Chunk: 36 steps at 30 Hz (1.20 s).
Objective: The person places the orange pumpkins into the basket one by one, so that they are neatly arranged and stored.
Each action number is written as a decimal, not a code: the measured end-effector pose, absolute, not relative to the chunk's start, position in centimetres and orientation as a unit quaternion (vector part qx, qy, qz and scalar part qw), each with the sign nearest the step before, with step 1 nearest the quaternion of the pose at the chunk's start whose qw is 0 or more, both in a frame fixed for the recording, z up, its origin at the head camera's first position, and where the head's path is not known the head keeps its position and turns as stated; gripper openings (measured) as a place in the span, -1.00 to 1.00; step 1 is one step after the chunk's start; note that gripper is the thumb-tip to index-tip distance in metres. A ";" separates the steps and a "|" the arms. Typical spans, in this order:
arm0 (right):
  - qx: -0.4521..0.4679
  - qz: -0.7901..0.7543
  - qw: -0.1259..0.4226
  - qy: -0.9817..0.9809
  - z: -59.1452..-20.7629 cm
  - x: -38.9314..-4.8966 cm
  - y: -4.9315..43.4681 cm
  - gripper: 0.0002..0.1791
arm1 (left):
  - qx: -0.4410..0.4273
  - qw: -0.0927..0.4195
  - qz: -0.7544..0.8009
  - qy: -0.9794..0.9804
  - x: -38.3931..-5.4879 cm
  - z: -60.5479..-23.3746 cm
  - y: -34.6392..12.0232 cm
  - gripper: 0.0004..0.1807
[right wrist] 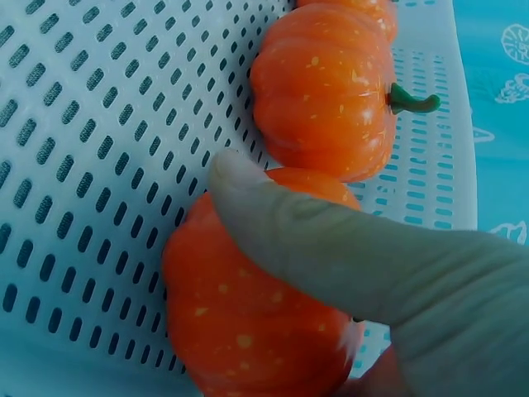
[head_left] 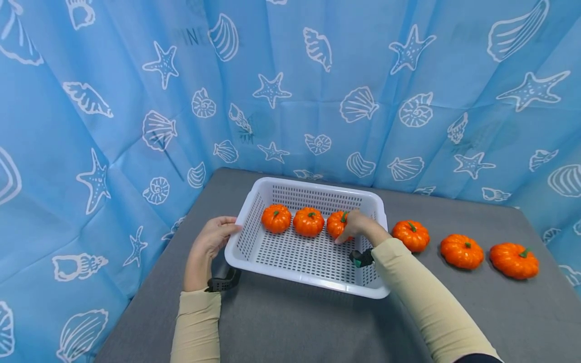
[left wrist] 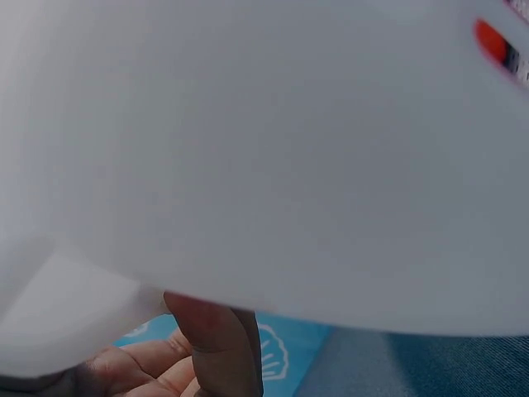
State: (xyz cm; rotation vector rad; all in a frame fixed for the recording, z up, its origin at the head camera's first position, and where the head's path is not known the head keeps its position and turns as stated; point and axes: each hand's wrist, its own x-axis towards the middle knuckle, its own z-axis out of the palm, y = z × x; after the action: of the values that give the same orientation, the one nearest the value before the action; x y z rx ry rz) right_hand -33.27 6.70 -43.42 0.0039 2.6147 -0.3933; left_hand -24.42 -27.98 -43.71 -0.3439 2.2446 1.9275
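A person's right hand (head_left: 358,226) grips a glossy orange pumpkin (right wrist: 248,314) inside a white perforated plastic basket (head_left: 304,280), thumb (right wrist: 273,227) laid across it — two more pumpkins (head_left: 308,222) sit in a row to that hand's left. The left hand (head_left: 213,237) holds the basket's left rim, while three other pumpkins (head_left: 461,251) line the gray tabletop (head_left: 290,327) outside, at right.

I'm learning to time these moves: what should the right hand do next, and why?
Probably ease the right hand open: the pumpkin it holds appears to rest in the basket, in line with two other pumpkins, while three more pumpkins lie on the table.
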 end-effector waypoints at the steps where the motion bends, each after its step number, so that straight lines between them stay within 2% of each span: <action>1: 0.002 -0.145 0.247 0.958 -43.4 -33.3 6.7 0.22 | -0.116 0.081 0.645 0.751 -24.4 -43.7 -28.0 -0.57; 13: 0.000 -0.174 0.217 0.961 -42.1 -32.6 6.8 0.06 | -0.121 0.083 0.642 0.752 -24.3 -43.8 -27.8 -0.57; 24: -0.078 -0.228 0.166 0.956 -38.9 -31.0 8.4 -0.22 | -0.127 0.081 0.636 0.757 -24.3 -43.7 -27.9 -0.53; 26: -0.082 -0.251 0.160 0.951 -38.3 -30.6 8.8 -0.21 | -0.132 0.083 0.633 0.758 -24.3 -43.7 -27.9 -0.53; 31: -0.081 -0.284 0.146 0.944 -36.9 -29.6 10.1 -0.01 | -0.134 0.081 0.631 0.760 -24.3 -43.8 -27.9 -0.55; 36: -0.084 -0.293 0.108 0.946 -35.8 -28.5 11.6 0.07 | -0.131 0.079 0.632 0.760 -24.3 -43.9 -27.9 -0.54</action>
State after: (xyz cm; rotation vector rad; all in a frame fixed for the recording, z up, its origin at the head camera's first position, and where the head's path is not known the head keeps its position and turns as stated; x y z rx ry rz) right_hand -28.49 11.59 -35.75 -0.2484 2.7844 -0.8620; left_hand -24.34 -27.89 -43.87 -0.3914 2.2731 1.8909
